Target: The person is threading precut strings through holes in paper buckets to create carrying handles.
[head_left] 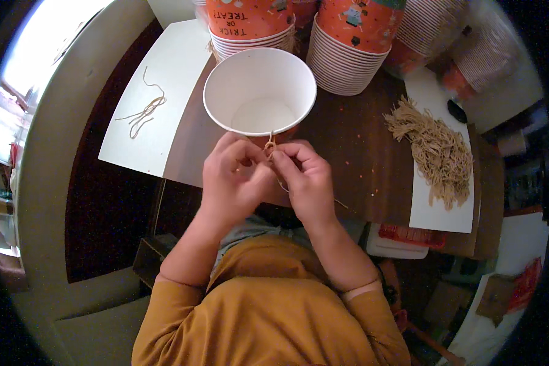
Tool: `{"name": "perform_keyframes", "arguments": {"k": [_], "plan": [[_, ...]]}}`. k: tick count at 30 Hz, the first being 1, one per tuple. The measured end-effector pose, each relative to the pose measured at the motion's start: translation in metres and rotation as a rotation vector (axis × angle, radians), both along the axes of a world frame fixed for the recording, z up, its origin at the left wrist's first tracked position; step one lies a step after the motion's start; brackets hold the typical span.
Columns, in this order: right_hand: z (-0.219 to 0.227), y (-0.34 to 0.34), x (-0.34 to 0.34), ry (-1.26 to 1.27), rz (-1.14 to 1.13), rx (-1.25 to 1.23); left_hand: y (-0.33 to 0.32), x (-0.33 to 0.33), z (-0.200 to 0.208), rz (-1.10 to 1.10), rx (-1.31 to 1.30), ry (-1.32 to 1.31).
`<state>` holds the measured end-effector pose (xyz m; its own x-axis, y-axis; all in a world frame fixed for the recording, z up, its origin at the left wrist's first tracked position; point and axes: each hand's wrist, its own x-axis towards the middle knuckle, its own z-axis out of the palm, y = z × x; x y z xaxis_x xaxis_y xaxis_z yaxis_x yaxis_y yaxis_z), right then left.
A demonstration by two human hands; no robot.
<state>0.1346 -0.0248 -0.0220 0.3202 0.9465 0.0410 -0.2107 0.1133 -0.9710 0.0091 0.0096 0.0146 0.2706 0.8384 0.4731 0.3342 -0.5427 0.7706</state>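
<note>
A round paper bucket (pixel 260 91), white inside with an orange outside, stands open end up on the table in front of me. A thin tan cord (pixel 271 139) is looped at the near rim of the bucket. My right hand (pixel 308 180) pinches the cord between thumb and forefinger just below the rim. Beside it, my left hand (pixel 235 177) has its fingertips closed on the same cord, close to the right thumb. One loose cord end trails out past my right hand toward the table's front edge. The exact form of the loop is partly hidden by my fingers.
Behind the bucket stand nested stacks of orange printed buckets (pixel 354 58), with more wrapped in clear plastic at the far right. A heap of tan cords (pixel 436 152) lies on a white sheet at right. Loose cords (pixel 146 110) lie on a white board (pixel 128 137) at left.
</note>
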Motion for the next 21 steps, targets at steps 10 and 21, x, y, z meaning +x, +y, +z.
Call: {"name": "perform_keyframes", "arguments": {"k": [10,21], "plan": [[0.006,0.003,0.011,-0.231,0.005,0.127,-0.003,-0.010,-0.009,-0.175,-0.619,-0.551],[0.005,0.002,0.020,-0.021,0.094,0.006,-0.003,-0.002,-0.017,-0.157,-0.569,-0.386]]}}
